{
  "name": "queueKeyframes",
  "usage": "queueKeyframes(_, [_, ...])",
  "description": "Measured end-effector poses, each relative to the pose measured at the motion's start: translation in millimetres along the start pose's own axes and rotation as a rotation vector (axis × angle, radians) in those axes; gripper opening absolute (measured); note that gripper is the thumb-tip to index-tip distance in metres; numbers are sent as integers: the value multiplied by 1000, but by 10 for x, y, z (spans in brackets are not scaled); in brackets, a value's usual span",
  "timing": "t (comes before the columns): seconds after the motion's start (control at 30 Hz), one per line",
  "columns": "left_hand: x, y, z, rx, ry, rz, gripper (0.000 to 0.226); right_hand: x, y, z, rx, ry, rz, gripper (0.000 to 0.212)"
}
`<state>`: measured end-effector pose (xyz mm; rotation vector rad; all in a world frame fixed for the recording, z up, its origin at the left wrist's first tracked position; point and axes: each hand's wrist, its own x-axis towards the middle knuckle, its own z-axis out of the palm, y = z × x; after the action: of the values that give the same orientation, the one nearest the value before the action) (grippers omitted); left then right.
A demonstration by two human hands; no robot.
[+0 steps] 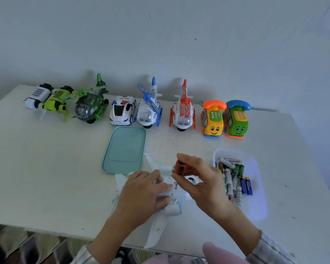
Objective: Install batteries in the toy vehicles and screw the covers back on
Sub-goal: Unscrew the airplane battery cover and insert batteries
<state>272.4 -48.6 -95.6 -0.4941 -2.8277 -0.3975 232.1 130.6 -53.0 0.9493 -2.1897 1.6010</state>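
Behind the hands (179, 185), teal lid (124, 149), toy row, battery tray (255, 187)

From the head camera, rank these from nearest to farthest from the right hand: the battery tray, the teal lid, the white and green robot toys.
From the right hand, which grips the red screwdriver:
1. Battery tray, just to its right.
2. Teal lid, up and to the left.
3. White and green robot toys, far left of the back row.
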Motion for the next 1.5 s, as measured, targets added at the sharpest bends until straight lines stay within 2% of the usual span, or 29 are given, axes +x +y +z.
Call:
queueKeyframes(0.1, [11, -7, -13, -10, -17, -14, 31, -17, 87, 42, -36, 172, -27, 48])
queueKeyframes(0.17, [9, -6, -22, -19, -19, -30, 32, -20, 84, 46, -76, 221, -5, 48])
queueKeyframes(0.27, [15, 6, -22, -24, -21, -28, 33, 6, -3, 14, -2, 142, 34, 44])
queueKeyframes(0.37, [37, 12, -38, -28, -24, -36, 34, 93, -47, -15, 88, 126, 152, 47])
queueKeyframes(0.57, [26, 22, -38, -40, -44, -52, 32, 119, -56, 34, -26, 116, 38, 45])
queueKeyframes(0.63, [40, 17, -42, -36, -42, -49, 32, 143, -61, -4, -40, 136, 44, 42])
queueKeyframes(0.77, [45, 16, -49, -50, -26, -46, 31, 102, -92, -59, 58, 59, 121, 42])
queueKeyframes(0.97, [72, -6, -19, -44, -39, -41, 32, 60, -59, 59, -3, 199, -15, 37])
queueKeyframes(1.07, [82, -19, -24, -42, -33, -32, 35, 87, -84, 55, 15, 156, 22, 37])
queueKeyframes(1.2, [92, -30, -22, -13, -24, -13, 37, 134, -90, -19, 205, 119, 222, 45])
queueKeyframes(1.37, [81, -37, 7, -7, -10, 16, 31, 61, -97, 152, 10, 198, 4, 35])
queueKeyframes(1.43, [94, -44, -4, 2, -6, 18, 32, 74, -83, 180, -5, 234, 17, 37])
queueKeyframes(1.5, [95, -51, -4, 0, -3, 20, 35, 95, -94, 127, 75, 220, 111, 42])
